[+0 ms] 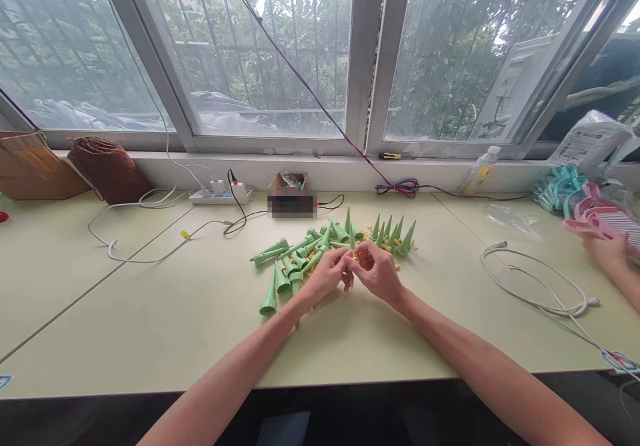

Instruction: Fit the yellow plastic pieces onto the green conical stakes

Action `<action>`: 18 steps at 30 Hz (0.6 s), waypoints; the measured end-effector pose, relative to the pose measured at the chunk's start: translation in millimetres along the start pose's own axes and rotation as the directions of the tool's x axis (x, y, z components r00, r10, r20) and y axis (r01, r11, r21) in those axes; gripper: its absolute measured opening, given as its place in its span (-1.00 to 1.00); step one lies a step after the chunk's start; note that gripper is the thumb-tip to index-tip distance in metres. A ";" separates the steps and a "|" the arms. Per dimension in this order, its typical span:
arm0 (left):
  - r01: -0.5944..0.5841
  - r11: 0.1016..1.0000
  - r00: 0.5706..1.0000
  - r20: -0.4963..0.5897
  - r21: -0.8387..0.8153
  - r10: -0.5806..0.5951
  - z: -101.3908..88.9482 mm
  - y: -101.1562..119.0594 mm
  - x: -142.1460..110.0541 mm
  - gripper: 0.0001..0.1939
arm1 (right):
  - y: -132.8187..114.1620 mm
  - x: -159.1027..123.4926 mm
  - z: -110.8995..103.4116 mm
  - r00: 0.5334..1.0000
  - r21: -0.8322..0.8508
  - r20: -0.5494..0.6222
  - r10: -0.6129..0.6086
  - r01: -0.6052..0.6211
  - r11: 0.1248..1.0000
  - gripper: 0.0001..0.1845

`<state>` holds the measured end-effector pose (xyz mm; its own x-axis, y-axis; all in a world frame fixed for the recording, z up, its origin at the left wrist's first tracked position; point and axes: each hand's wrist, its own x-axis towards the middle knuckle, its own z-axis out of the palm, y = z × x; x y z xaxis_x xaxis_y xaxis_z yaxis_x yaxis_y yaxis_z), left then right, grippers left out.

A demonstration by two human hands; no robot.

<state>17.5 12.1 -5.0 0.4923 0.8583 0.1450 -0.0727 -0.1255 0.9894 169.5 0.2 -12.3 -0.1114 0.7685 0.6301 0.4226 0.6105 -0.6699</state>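
My left hand (326, 274) and my right hand (379, 271) meet at the middle of the table, both closed with fingertips pinched together. Between them a green plastic cone spike (352, 238) points upward, with a small yellow piece (355, 256) at its lower part. Fingers hide the base of that spike. Left of my hands lies a loose pile of green cone spikes (287, 264), their wide ends ribbed like caps. Beyond my right hand several spikes (393, 231) stand upright on their wide ends. Small yellow pieces (397, 267) are scattered among them.
Behind the pile sits a small open box (277, 182). A power strip (200, 197) with cables is at back left. Coiled white cable (537, 306) lies right. Another person's hand (607, 253) holds pink hangers (593, 216) at far right, near a bottle (479, 171).
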 end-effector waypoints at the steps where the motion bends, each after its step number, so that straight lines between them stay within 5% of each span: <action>1: 0.002 1.000 1.000 -0.002 -0.002 -0.002 0.3 0.3 0.0 -0.57 | -0.7 -0.1 0.0 1.000 0.004 -0.009 0.006 -0.006 1.000 -0.74; 18: 0.022 0.998 1.000 -0.015 -0.064 -0.023 4.4 3.7 -0.4 -0.50 | 0.2 0.2 0.5 0.999 0.029 -0.037 -0.007 0.008 1.000 -0.75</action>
<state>20.8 9.1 -1.3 0.4808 0.8683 0.1222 -0.1168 -0.0747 0.9903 169.1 0.6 -12.5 -0.0808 0.7564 0.6491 0.3950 0.6222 -0.6759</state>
